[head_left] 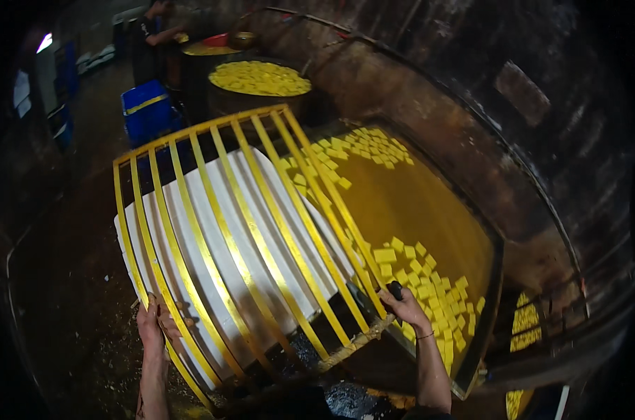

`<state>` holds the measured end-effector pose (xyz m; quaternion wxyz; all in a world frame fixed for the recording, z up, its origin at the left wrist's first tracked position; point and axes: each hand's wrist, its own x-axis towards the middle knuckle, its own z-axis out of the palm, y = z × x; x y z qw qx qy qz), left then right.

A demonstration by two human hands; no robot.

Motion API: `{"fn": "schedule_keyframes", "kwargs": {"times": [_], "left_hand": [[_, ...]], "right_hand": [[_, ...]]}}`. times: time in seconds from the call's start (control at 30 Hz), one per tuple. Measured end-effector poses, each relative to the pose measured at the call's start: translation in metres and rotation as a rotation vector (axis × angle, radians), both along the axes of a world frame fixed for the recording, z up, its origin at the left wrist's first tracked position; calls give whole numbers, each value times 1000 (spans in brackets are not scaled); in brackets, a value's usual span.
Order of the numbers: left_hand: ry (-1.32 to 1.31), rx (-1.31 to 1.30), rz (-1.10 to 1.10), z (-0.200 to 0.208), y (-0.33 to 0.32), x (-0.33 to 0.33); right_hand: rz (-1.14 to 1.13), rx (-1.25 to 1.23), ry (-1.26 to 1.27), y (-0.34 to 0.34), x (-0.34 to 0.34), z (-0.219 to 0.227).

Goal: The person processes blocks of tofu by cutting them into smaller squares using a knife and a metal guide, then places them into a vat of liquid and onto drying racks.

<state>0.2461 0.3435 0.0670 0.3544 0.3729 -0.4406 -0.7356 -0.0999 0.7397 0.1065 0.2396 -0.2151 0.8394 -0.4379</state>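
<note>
A yellow slatted rack (206,241) is tilted in front of me, its long bars running from the far rail to my side. My left hand (153,322) is closed round its left outer bar, some fingers showing between the bars. At the near right corner, my right hand (406,308) grips the rack; a small black piece, whose kind I cannot make out, shows at its fingers. Beneath the bars lies a white board (244,308) with rounded corners. To the right, yellow square blocks (429,287) sit in a wide tank of amber liquid (422,203), gathered at its near and far ends.
Behind the rack stand a blue crate (148,112) and a round vat of yellow pieces (260,78). A person (156,42) works at the far left by another vat with a red basin (219,40). A stained dark wall (541,140) bounds the tank's right side.
</note>
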Motion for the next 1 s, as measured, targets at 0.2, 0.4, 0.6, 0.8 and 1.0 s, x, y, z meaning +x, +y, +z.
{"fn": "schedule_keyframes", "kwargs": {"times": [0.2,0.4,0.6,0.8,1.0], "left_hand": [[-66,7,148,-15,-5,-22],[-468,-235,349,-24,17,-44],[-1019,-791,478,-31,31,-39],[-1051,-824,428,-34,25,-49],[-1052,-933,433,-49,5,-40]], "right_hand": [[156,-248,-73,-61,-70,-31],[91,-286,-79,-74,-104,-62],[137,-203,-34,-87,-101,-53],[143,-306,-43,-72,-116,-98],[150,-339,-181,-82,-115,-88]]}}
